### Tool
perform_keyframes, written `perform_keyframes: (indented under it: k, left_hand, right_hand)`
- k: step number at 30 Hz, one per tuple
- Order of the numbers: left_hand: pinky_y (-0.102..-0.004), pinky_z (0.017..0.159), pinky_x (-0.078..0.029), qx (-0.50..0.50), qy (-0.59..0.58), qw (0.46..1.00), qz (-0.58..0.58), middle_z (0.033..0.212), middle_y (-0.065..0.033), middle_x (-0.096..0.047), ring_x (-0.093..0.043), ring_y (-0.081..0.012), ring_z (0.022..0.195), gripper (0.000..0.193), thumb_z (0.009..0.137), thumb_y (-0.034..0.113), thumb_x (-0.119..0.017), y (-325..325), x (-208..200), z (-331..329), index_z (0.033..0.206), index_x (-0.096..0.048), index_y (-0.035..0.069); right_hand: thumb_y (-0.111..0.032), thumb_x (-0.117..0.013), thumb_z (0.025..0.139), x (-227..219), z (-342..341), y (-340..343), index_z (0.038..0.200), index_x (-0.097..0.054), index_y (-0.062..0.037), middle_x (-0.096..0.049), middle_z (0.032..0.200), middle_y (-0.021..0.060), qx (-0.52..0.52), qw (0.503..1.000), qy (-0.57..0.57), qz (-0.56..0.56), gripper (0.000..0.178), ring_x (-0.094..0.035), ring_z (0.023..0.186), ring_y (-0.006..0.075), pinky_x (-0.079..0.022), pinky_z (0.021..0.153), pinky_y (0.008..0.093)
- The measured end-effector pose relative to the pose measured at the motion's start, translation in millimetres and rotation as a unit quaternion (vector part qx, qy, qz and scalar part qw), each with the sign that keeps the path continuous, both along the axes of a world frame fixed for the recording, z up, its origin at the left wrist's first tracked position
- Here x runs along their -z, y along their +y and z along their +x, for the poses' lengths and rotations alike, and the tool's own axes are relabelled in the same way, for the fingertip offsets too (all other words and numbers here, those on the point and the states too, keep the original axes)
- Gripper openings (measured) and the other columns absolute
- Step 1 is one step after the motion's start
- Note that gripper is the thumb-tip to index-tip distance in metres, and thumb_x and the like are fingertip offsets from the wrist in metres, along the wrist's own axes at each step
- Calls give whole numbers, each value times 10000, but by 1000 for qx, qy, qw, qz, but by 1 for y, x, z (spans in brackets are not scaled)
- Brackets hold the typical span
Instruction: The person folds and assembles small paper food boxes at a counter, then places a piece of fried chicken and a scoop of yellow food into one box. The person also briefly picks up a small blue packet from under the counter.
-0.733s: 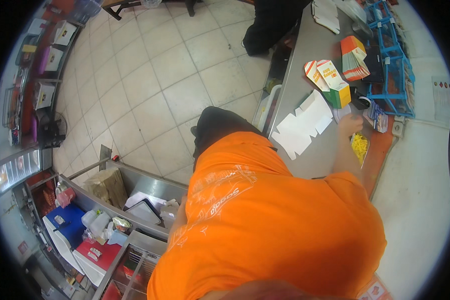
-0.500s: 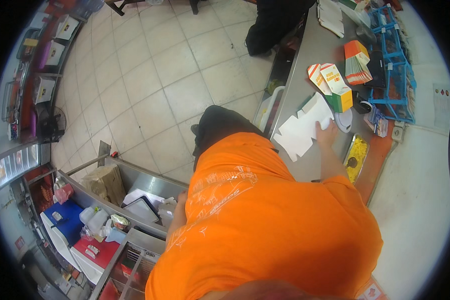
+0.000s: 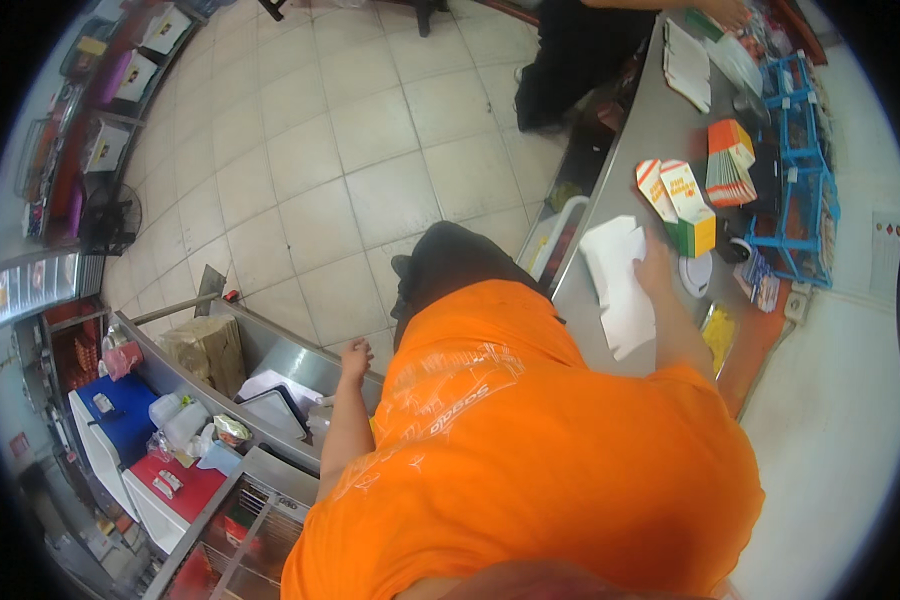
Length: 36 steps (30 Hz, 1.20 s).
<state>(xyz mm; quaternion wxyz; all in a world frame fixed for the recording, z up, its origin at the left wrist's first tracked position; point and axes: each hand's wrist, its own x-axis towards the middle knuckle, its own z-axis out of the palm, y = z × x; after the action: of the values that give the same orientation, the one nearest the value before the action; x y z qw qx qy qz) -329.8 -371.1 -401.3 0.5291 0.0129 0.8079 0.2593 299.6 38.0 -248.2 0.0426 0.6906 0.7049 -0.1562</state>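
On the steel counter at my right lies a white carton blank (image 3: 619,284), its pale side up and its edges notched. My right hand (image 3: 654,266) grips the blank along its right edge, and some of the fingers are hidden. My left hand (image 3: 356,357) is raised over the lower steel counter on the left, with loosely bent fingers and nothing in it. Beyond the blank stand printed orange, white and green cartons (image 3: 684,205). A stack of folded cartons (image 3: 731,163) sits farther along. Beside my right forearm is a metal tray of yellow shredded food (image 3: 718,335), partly covered by the arm.
Blue wire racks (image 3: 805,200) line the wall side of the counter. Another person in dark trousers (image 3: 580,65) stands at its far end, with a hand (image 3: 722,10) over it. Left are a cardboard box (image 3: 205,355), blue and red coolers (image 3: 175,487) and a fan (image 3: 108,218).
My left hand has risen forward from beside my body. The white blank has turned and shifted under my right hand, which has stayed on its edge. The other person's arm has come into view.
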Motion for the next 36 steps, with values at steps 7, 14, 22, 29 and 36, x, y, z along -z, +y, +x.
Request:
perform_keyframes:
  k: [7,14,22,29,36]
  left_hand:
    - [-332,548,-478,25,-87,996,-4,889,-87,-697,-650,-188,699,396,1008,225,-645,-67,25,31,1330,-629,-4]
    - [-355,520,-451,44,-25,996,-73,794,-67,-668,-585,-183,597,328,1002,211,-647,-77,-11,60,1240,-657,-14]
    - [-379,730,-550,79,10,996,-41,965,-117,-740,-680,-225,778,396,990,272,-648,-64,12,42,1277,-674,1]
    - [-389,832,-570,48,38,998,-18,1077,-166,-762,-729,-265,912,420,995,286,-654,-41,34,15,1320,-685,22]
    - [-430,932,-565,120,58,990,-50,1192,-220,-759,-743,-348,1043,420,991,299,-670,-43,37,18,1314,-704,32]
  right_hand:
    - [-76,-722,904,1,-44,-28,1529,-515,-69,-584,1492,176,-56,992,44,107,658,-502,1417,378,-380,1212,477]
    - [-118,-738,905,-5,-46,-34,1428,-584,-83,-632,1378,147,-62,988,-36,135,546,-543,1355,343,-387,1184,485]
    - [-124,-715,925,-3,-43,-26,1365,-626,-60,-627,1382,164,-3,995,12,95,453,-548,1333,390,-398,1179,478]
    - [-117,-726,922,7,-46,-39,1351,-637,-83,-640,1393,121,-44,976,-36,210,439,-577,1326,339,-457,1111,481]
    - [-124,-733,918,5,-45,-40,1366,-622,-113,-617,1429,76,-31,980,-41,191,463,-555,1349,315,-452,1114,463]
